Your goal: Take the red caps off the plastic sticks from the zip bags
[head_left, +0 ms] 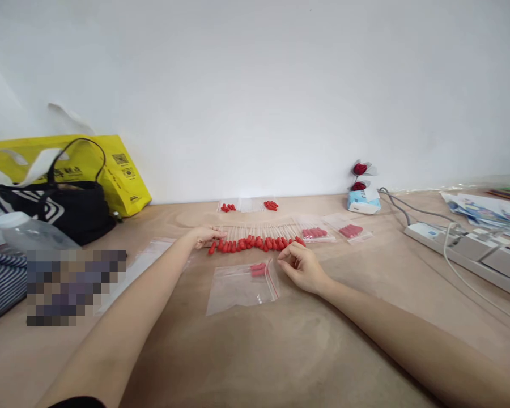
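Observation:
A row of red-tipped sticks (259,243) with thin pale stems lies across the middle of the table, red ends toward me. My left hand (203,237) is at the left end of this row, its fingers pinched together around the stem of one red-tipped stick (212,247). At the right end, just in front of the red tips, my right hand (302,267) is curled, thumb and forefinger close together; what they hold, if anything, is hidden. Between my hands a clear zip bag (233,288) lies flat, with a few red pieces (258,269) near its red-lined edge.
Filled clear bags (313,233) lie right of the row, and red-tipped bundles (271,205) behind it. A power strip (471,249) with cables stands at right, near a blue tissue pack (363,201). Left are a yellow bag (127,175), black handbag (68,209) and bottle (34,235).

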{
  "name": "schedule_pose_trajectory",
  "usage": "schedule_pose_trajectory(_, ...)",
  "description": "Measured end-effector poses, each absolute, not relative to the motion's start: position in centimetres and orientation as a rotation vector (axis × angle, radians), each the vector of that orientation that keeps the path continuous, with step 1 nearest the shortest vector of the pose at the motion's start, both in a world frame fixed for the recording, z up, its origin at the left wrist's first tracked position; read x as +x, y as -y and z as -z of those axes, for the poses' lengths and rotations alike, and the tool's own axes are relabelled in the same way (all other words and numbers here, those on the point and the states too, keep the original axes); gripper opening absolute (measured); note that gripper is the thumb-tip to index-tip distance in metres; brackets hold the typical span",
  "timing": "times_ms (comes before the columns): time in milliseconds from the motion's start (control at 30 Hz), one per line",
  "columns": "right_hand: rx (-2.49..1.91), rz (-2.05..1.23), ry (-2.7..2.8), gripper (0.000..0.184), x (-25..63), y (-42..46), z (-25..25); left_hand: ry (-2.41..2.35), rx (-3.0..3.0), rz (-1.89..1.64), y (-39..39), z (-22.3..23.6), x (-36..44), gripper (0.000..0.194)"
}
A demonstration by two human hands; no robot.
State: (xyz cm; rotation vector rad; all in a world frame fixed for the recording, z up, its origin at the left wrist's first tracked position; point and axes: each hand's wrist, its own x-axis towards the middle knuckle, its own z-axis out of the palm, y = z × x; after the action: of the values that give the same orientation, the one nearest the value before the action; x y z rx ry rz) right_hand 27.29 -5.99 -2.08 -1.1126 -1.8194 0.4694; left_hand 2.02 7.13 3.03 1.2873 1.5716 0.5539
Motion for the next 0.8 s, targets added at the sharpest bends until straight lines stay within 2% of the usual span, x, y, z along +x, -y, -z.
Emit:
schedule_pose_trajectory(200,-1.207,-0.584,1.924,0.005,27.4,5.8,2.1,-1.708,1.334,-0.552,-6.7,-3.3,1.6,0.031)
schedule_pose_trajectory(800,-1.392,-0.585,2.029,0.026,25.6,6.3,0.6,-1.88,1.648,-0.562,-5.0,-2.3,2.1,0.017)
